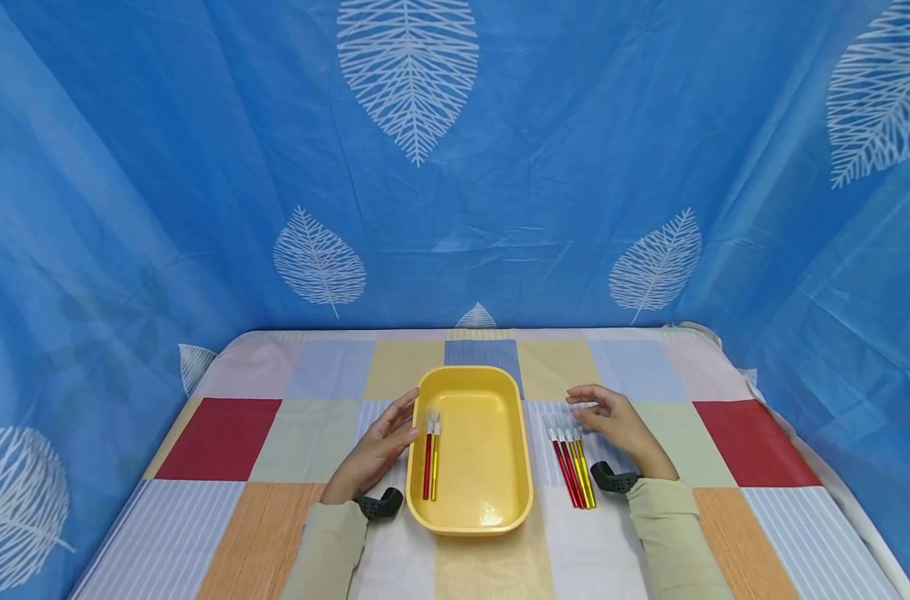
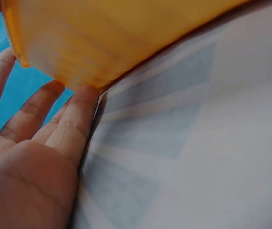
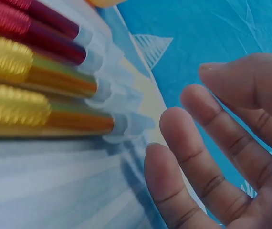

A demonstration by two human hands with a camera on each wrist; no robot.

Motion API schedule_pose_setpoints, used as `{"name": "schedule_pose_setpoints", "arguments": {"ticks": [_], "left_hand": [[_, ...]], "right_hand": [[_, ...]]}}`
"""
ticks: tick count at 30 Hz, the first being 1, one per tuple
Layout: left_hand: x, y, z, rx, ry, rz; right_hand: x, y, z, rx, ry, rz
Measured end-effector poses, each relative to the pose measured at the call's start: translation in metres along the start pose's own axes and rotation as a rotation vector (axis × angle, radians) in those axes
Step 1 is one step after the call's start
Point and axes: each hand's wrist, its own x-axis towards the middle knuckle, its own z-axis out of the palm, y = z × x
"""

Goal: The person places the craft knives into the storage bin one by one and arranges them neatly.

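Note:
A yellow plastic tray [image 1: 473, 450] lies on the table. Inside it, along its left wall, are one red pen [image 1: 427, 469] and one gold pen [image 1: 436, 469] with clear ends. My left hand [image 1: 374, 450] rests against the tray's left side, its fingers extended; the left wrist view shows fingertips [image 2: 81, 98] at the outer wall. To the right of the tray, several red pens [image 1: 566, 473] and gold pens [image 1: 582, 473] lie side by side. Above their clear ends hovers my right hand [image 1: 620, 423], fingers loosely bent and holding nothing. The right wrist view shows the pens' textured barrels [image 3: 12, 107].
A patchwork-patterned cloth [image 1: 305, 433] covers the table. Blue curtain [image 1: 537, 208] with white leaf prints hangs behind and on both sides. Black wrist devices [image 1: 614, 477] sit at both sleeve cuffs.

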Motion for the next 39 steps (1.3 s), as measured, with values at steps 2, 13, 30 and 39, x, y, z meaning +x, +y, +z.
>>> {"name": "schedule_pose_setpoints", "arguments": {"ticks": [2, 13, 30, 39], "left_hand": [[0.0002, -0.0003, -0.0001, -0.003, -0.002, 0.000], [-0.0001, -0.0005, 0.0000, 0.002, 0.004, -0.001], [0.0011, -0.0007, 0.0004, 0.004, 0.024, -0.013], [0.0015, -0.0011, -0.0008, 0.005, 0.015, -0.010]], "right_hand": [[-0.0002, 0.0025, -0.0004, -0.011, 0.000, 0.013], [-0.0016, 0.0080, -0.0037, -0.082, -0.032, 0.078], [-0.0048, 0.0059, -0.0051, -0.141, -0.109, 0.115], [-0.0038, 0.0059, -0.0025, -0.191, -0.082, 0.147]]}}
